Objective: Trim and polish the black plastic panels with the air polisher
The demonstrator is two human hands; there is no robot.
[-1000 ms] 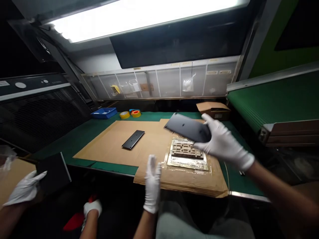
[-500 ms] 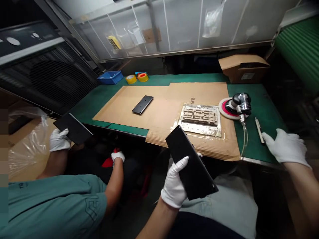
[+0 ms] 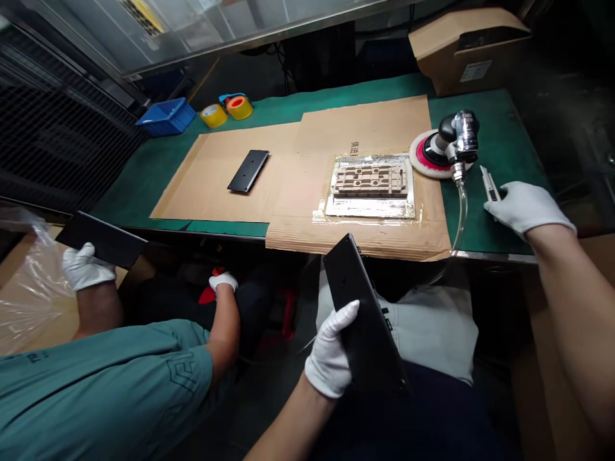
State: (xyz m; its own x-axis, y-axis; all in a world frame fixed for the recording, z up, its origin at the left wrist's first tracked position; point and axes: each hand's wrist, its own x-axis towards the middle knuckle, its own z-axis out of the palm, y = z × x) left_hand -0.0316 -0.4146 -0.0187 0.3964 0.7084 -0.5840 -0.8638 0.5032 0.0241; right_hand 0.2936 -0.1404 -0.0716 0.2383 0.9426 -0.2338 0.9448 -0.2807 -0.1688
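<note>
My left hand [image 3: 330, 352], in a white glove, grips a flat black panel [image 3: 365, 320] by its edge, with the thumb across its face. The panel is tilted above my lap, in front of the table. At the right end of the table, my right hand [image 3: 526, 206], also gloved, is closed on the lower end of a utility knife [image 3: 490, 185] with a pale handle. The knife points away from me, next to a polisher [image 3: 454, 144] with a white and red pad. A slotted fixture block [image 3: 369, 181] sits on a taped-down plate.
Another black panel [image 3: 248, 171] lies on the cardboard sheet [image 3: 283, 205] covering the green table. Tape rolls [image 3: 214, 116] and a blue bin [image 3: 166, 117] stand at the back left, a carton [image 3: 473, 54] at the back right. A co-worker's gloved hand [image 3: 87, 266] holds a similar panel at left.
My right hand has closed on the utility knife, which it touched with outspread fingers before. The left hand still holds the panel. The view has tilted down.
</note>
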